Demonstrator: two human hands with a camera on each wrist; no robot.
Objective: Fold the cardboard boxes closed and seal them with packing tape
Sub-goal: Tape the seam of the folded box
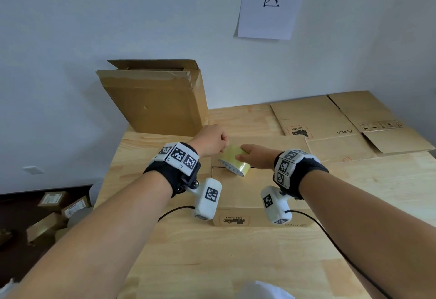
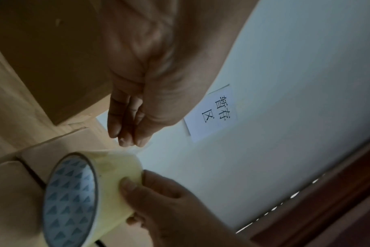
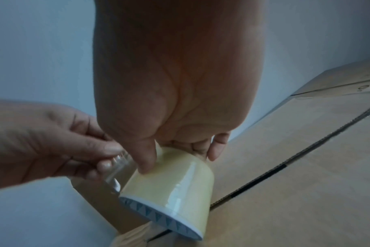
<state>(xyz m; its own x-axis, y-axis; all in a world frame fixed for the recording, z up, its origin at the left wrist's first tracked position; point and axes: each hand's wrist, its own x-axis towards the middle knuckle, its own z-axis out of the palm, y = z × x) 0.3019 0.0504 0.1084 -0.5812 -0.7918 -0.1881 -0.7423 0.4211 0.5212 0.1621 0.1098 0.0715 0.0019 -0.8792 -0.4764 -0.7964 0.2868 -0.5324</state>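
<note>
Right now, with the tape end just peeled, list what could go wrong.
1. The left hand pinches only a short clear tape end; it may slip and snap back onto the tape roll.
2. Nothing presses the closed box's flaps; the seam gapes slightly and might get taped crooked.
3. The right hand holds the roll tilted, so tape could wrinkle.

Head view looks down from above; both wrist views closely share the tape roll [image 2: 91,192].

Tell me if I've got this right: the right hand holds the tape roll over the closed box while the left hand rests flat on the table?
Not quite. The left hand isn't flat on the table; its fingers pinch the loose end of the tape, as the right wrist view shows. The rest stands: the right hand holds the tape roll over the closed box.
</note>
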